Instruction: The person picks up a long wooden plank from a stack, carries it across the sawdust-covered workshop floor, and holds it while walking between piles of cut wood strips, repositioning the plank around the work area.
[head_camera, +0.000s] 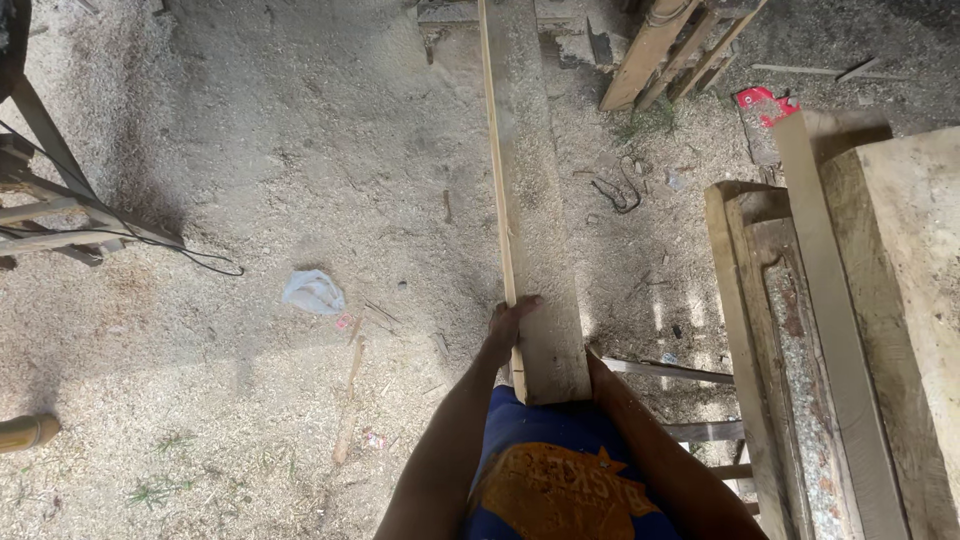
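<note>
A long pale wooden plank (530, 190) runs from my waist up and away across the sawdust floor, tilted slightly on edge. My left hand (508, 328) grips its left edge near the close end, thumb lying over the top face. My right forearm reaches under the plank's near right corner; my right hand itself is hidden beneath the board, so its grip cannot be seen. Below the plank's end I see my blue shirt with an orange print (560, 480).
Stacked thick timbers and planks (850, 330) fill the right side. A wooden frame (680, 40) leans at the top. Left stands a table's legs with a black cable (190, 255). A crumpled white bag (313, 292), sticks and a red scrap (762, 102) lie in sawdust.
</note>
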